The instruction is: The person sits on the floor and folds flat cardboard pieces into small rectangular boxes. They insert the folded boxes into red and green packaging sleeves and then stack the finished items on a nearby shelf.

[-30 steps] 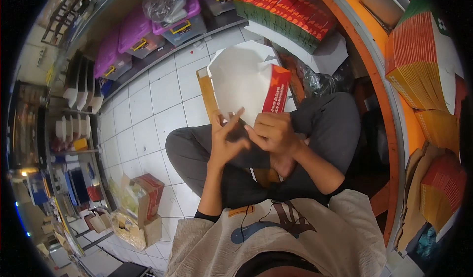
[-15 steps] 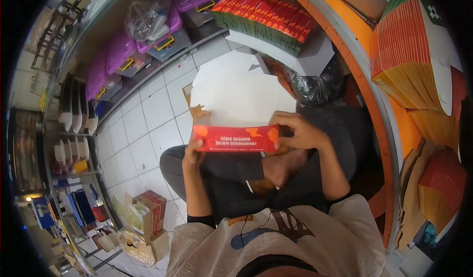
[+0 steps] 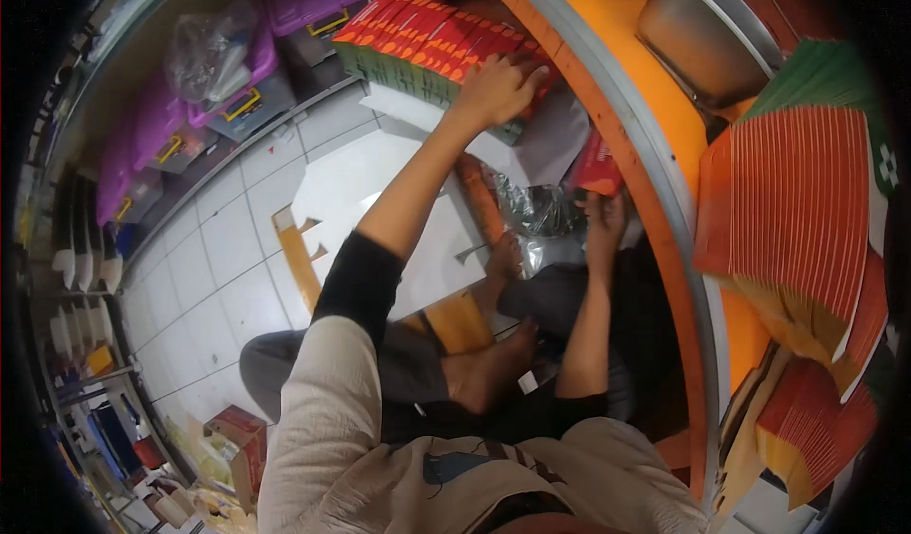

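My left hand [image 3: 503,90] stretches forward to a packed row of red and green folded cartons [image 3: 403,45]. Its bent fingers are apart and rest over the cartons near the right end of the row. In my right hand [image 3: 604,225] is a single red carton [image 3: 597,166], pinched at its near end and tilted upward beside the orange-edged counter. The row stands on a white cardboard piece [image 3: 546,149]. Below my left forearm, a large white cardboard sheet [image 3: 351,187] lies on the floor, partly covered by the arm.
Purple-lidded storage boxes [image 3: 251,83] line the far left, one with a plastic bag [image 3: 211,55] on top. A dark plastic bag [image 3: 541,209] sits between the sheet and the counter [image 3: 622,88]. Stacked orange cardboard [image 3: 788,192] and a metal pot [image 3: 707,36] occupy the right.
My left hand has let go of the red carton and reached forward to the row. My right hand has carried that carton forward and right. The view has shifted rightward.
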